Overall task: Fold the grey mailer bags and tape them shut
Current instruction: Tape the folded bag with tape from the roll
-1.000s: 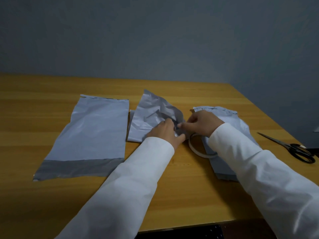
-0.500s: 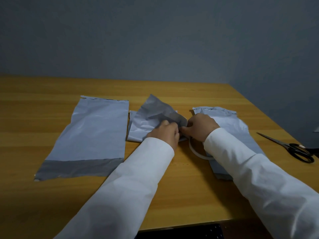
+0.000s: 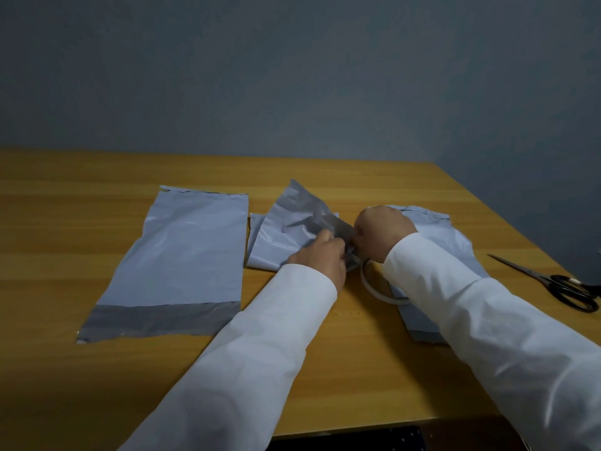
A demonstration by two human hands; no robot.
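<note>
A crumpled grey mailer bag (image 3: pixel 289 229) lies folded over in the middle of the wooden table (image 3: pixel 97 177). My left hand (image 3: pixel 320 258) pinches its near right corner, and my right hand (image 3: pixel 380 232) grips the same corner from the right, fingers curled. A flat grey mailer bag (image 3: pixel 182 255) with a dark flap strip lies to the left. A third grey bag (image 3: pixel 448 236) lies on the right, partly hidden under my right sleeve. A white tape roll (image 3: pixel 374 288) sits just below my right wrist, partly covered.
Black-handled scissors (image 3: pixel 559 284) lie near the table's right edge. A grey wall stands behind the table. The near table edge runs below my sleeves.
The raised flap of the middle bag has been pressed lower and folded toward the right. Both hands have closed in on its right corner.
</note>
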